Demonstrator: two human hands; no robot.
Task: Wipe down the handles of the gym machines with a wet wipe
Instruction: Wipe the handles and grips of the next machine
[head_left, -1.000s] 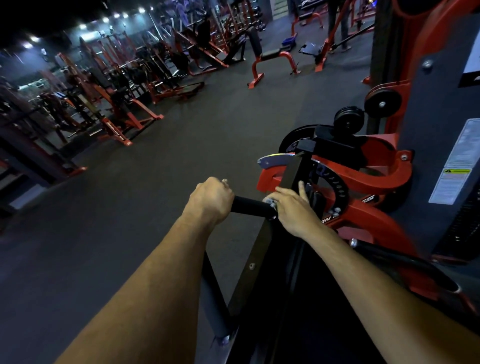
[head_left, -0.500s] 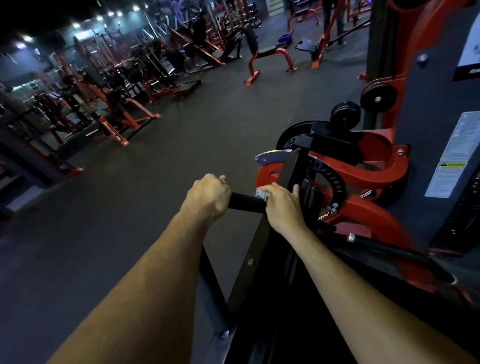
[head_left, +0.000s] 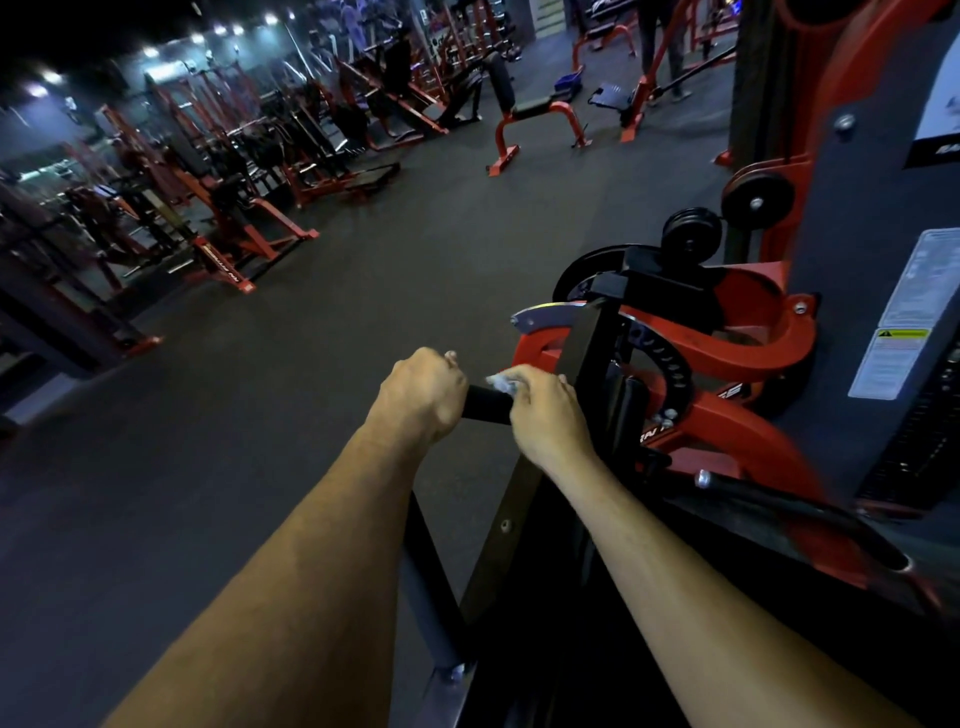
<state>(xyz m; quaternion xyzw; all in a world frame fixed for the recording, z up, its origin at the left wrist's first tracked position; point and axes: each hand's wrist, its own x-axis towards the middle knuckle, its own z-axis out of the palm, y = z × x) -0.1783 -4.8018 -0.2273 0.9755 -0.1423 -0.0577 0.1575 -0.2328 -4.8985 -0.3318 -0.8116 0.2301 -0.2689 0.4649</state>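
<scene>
A short black handle (head_left: 485, 404) sticks out leftward from a black upright bar of a red and black gym machine (head_left: 727, 415). My left hand (head_left: 423, 395) grips the handle's outer end in a fist. My right hand (head_left: 545, 413) is wrapped round the handle's inner part with a crumpled white wet wipe (head_left: 501, 382) bunched under its fingers. Only a short stretch of handle shows between the two hands.
The machine's grey weight-stack shroud (head_left: 883, 260) with a warning label stands at right. A second black handle (head_left: 779, 506) lies lower right. Dark rubber floor (head_left: 260, 415) stretches left. Rows of red machines (head_left: 234, 208) and a red bench (head_left: 535, 122) stand beyond.
My right hand with the wipe has slid leftward along the handle, away from the upright bar and closer to my left hand. The left hand keeps its grip.
</scene>
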